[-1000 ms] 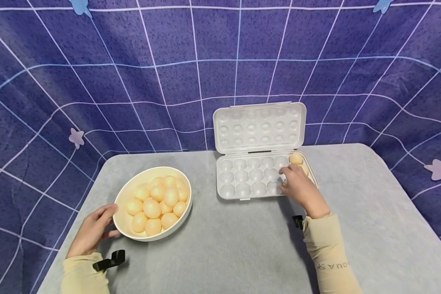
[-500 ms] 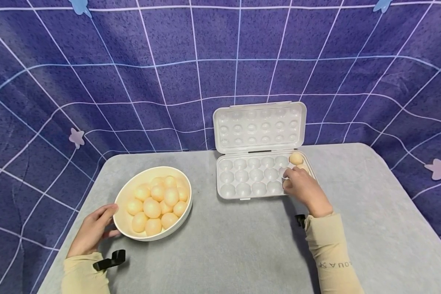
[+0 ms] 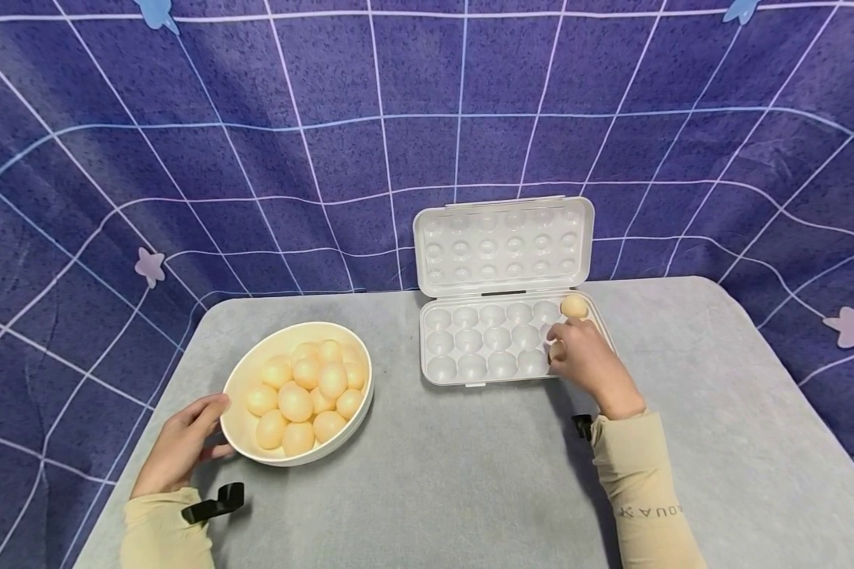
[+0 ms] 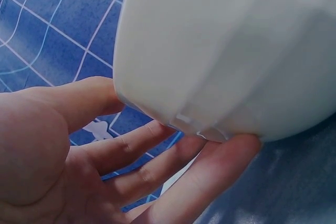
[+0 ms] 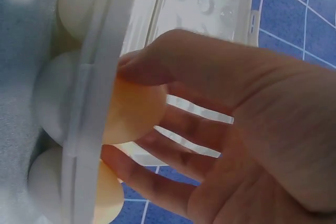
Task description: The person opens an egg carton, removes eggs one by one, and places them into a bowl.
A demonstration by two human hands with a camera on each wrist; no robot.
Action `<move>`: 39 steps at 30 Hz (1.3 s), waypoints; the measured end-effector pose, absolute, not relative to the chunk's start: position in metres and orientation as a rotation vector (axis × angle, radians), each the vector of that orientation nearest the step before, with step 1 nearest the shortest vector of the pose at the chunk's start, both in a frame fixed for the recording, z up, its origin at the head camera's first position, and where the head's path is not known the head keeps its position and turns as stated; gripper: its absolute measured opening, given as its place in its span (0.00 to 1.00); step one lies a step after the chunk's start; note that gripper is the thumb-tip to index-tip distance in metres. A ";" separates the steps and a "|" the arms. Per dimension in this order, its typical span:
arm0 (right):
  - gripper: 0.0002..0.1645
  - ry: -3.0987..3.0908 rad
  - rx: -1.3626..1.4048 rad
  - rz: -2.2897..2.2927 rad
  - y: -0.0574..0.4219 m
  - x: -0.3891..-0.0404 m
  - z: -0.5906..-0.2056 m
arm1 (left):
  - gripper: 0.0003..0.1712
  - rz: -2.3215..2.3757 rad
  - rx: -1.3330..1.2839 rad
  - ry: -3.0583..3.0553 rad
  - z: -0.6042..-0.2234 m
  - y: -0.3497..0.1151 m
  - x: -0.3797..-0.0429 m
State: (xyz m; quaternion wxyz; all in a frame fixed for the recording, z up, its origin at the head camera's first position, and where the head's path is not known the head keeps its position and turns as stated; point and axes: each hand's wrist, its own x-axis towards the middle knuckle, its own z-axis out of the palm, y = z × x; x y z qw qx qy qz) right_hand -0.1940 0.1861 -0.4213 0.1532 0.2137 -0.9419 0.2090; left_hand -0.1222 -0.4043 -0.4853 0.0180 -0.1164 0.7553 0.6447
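My left hand (image 3: 181, 442) holds the white bowl (image 3: 236, 431) at its left side, thumb at the rim and fingers beneath. Several pale yellow-orange eggs (image 3: 295, 403) are heaped in the bowl. In the left wrist view the fingertips touch the ribbed underside of the bowl (image 4: 210, 51). At the right part of the open egg box (image 3: 470, 379), my right hand (image 3: 592, 367) pinches an egg (image 5: 135, 113) between thumb and fingers, low at a front-row cup. Another egg (image 5: 109, 193) sits beside it. One more egg (image 3: 574, 306) fills the back right cup. My hand hides the cups between.
The box's clear lid (image 3: 503, 246) stands up at the back, near a purple gridded curtain (image 3: 427, 150). Empty cups (image 3: 496, 340) fill the left and middle of the box. Grey table surface (image 3: 413, 474) lies in front and between bowl and box.
My right hand has shifted slightly right over the box, bringing the pinched egg to a front-row cup. The left hand and bowl have stayed put.
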 end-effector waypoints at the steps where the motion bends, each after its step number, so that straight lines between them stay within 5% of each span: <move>1: 0.15 -2.688 0.615 0.600 0.186 -0.194 -0.421 | 0.47 1.997 -0.362 2.355 -0.486 -0.405 -0.122; 39: 0.18 -2.585 0.612 0.712 0.148 -0.181 -0.401 | 0.40 1.961 -0.389 2.370 -0.475 -0.397 -0.120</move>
